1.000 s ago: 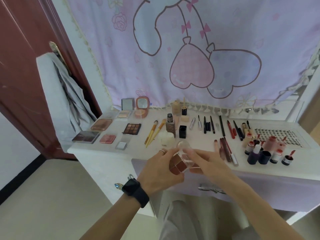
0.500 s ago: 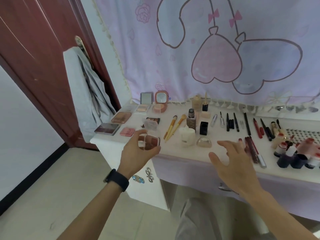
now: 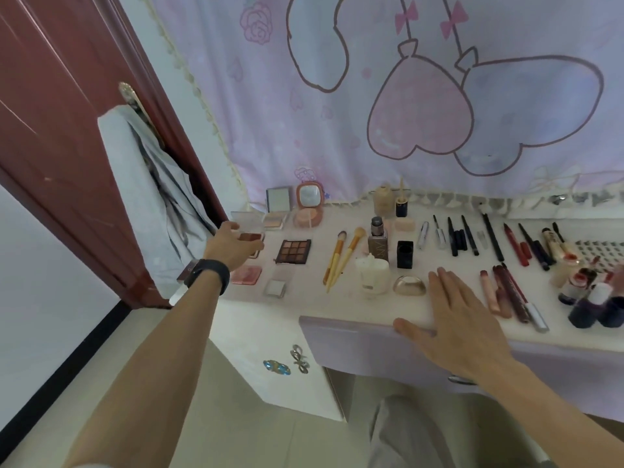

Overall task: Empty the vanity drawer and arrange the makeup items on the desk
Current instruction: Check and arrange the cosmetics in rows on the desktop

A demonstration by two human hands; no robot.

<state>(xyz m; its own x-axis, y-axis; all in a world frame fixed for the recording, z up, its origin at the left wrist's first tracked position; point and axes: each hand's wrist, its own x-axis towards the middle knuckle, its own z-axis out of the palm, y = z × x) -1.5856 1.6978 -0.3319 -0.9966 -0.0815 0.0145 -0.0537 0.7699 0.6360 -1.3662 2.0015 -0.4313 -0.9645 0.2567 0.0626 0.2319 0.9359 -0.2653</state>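
White tabletop [image 3: 337, 309]: makeup laid out in rows.
Left hand [image 3: 231, 246]: fingers curled round clear palette [image 3: 251, 237], far-left tabletop, among other palettes.
Right hand [image 3: 462, 319]: fingers straight, close together, at front edge.

No legible text anywhere

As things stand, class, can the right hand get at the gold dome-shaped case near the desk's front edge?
Probably yes: the right hand, open and empty, lies beside the gold dome-shaped case, with nothing between them.
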